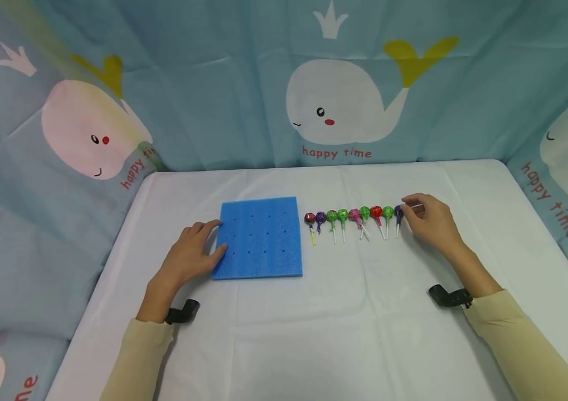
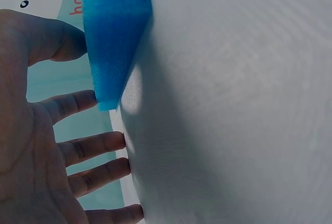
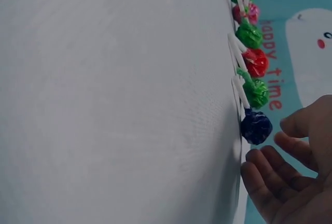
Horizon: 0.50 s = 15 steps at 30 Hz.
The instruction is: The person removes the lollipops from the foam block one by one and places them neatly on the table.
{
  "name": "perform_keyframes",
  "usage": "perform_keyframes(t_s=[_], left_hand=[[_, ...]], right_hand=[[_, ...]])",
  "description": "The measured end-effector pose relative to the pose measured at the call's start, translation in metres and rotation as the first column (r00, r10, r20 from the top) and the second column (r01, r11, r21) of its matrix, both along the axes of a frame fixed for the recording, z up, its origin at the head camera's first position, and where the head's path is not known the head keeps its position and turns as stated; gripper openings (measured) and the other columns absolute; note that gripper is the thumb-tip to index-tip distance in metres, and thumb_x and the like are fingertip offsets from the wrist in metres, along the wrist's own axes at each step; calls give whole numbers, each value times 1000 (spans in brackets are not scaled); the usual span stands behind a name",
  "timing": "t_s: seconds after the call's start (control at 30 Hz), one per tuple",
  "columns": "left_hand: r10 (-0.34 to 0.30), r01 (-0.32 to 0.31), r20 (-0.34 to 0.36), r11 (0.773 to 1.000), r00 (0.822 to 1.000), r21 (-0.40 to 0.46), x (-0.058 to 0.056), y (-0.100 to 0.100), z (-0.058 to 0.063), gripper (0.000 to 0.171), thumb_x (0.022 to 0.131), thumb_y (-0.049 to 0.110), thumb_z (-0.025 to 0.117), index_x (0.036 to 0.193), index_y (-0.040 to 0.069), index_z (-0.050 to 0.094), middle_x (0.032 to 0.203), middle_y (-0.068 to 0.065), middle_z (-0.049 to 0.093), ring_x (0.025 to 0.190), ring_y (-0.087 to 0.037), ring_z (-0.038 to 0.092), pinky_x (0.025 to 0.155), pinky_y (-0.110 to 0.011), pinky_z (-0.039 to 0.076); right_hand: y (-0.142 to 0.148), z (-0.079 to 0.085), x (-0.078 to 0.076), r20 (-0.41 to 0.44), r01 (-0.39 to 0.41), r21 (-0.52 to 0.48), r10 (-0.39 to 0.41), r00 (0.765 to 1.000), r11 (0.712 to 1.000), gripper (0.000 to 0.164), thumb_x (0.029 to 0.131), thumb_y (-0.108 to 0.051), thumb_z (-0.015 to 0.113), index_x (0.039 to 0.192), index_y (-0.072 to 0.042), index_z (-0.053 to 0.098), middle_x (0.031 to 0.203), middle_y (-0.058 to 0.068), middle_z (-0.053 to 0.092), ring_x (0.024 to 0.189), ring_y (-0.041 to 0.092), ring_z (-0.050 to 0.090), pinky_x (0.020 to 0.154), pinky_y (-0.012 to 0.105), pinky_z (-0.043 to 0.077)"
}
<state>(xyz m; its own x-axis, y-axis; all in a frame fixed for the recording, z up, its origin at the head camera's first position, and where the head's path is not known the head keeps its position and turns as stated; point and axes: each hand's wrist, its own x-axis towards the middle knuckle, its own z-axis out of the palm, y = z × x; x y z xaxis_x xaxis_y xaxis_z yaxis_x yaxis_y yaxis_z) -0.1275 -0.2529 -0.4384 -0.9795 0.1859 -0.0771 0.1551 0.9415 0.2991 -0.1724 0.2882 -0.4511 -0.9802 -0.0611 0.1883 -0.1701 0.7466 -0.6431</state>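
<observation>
A flat blue foam board point(image 1: 258, 239) with rows of small holes lies on the table. My left hand point(image 1: 190, 250) rests at its left edge, thumb and index fingertip touching the foam point(image 2: 116, 37), the other fingers spread beyond its corner. To the board's right, several wrapped lollipops lie in a row, sticks toward me. At the right end is a dark purple lollipop point(image 1: 398, 214). My right hand point(image 1: 429, 220) is just right of it, thumb and fingers loosely bent beside its candy head point(image 3: 257, 127); a small gap shows in the right wrist view. Nothing is held in that hand.
Beside the purple one lie a green lollipop point(image 1: 388, 213) and a red lollipop point(image 1: 376, 212). A pink lollipop point(image 1: 355, 215) has its stick crossing a neighbour's. The white-covered table point(image 1: 304, 334) ends at a blue whale-print curtain point(image 1: 243, 111) behind and at the sides.
</observation>
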Motion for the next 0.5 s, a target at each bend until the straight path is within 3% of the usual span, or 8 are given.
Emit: perform_keyframes(t_s=[0.07,0.13,0.2,0.27,0.4,0.5], left_hand=[[3,-3,3,1000,1000,-1,0,-1,0,67,102,40,60,160,11,42,153,-27,51,139,-50,49,109,-72,47],[0,0,2,1000,1000,0,-1,-1,0,67,102,41,60,160,12,42,153,-27,51,140,-49,48,109,-73,47],[-5,5,2,1000,1000,-1,-1,0,0,67,103,42,60,160,13,42,154,-26,51,140,-49,48,109,-72,47],[-8,8,6,1000,1000,-2,-2,0,-1,67,103,43,59,160,13,42,154,-26,51,140,-49,48,108,-72,48],[0,0,12,1000,1000,-12,-1,-1,-1,67,102,43,60,160,14,43,153,-27,51,140,-49,49,107,-72,48],[1,-1,8,1000,1000,-10,-1,-2,0,66,102,43,60,160,14,44,153,-27,52,139,-49,49,107,-73,49]], right_hand=[[1,0,1,-14,17,3,-17,1000,1000,34,107,-21,58,129,4,68,122,29,70,104,46,73,90,55,61],[3,0,3,-34,38,8,-38,999,999,33,106,-21,58,127,3,69,121,27,70,106,44,72,88,36,62],[5,0,6,-61,56,5,-56,997,998,31,106,-20,59,125,2,70,120,26,70,106,42,72,84,16,55],[8,1,9,-87,64,0,-64,994,998,29,106,-17,60,124,2,71,118,24,71,104,37,72,79,2,43],[9,6,13,-137,24,-7,-25,990,1000,26,104,-13,63,124,0,72,117,21,71,102,27,68,81,-4,40],[10,12,14,-163,-18,9,19,987,1000,26,102,-10,66,125,-1,72,120,20,70,105,29,68,85,-3,40]])
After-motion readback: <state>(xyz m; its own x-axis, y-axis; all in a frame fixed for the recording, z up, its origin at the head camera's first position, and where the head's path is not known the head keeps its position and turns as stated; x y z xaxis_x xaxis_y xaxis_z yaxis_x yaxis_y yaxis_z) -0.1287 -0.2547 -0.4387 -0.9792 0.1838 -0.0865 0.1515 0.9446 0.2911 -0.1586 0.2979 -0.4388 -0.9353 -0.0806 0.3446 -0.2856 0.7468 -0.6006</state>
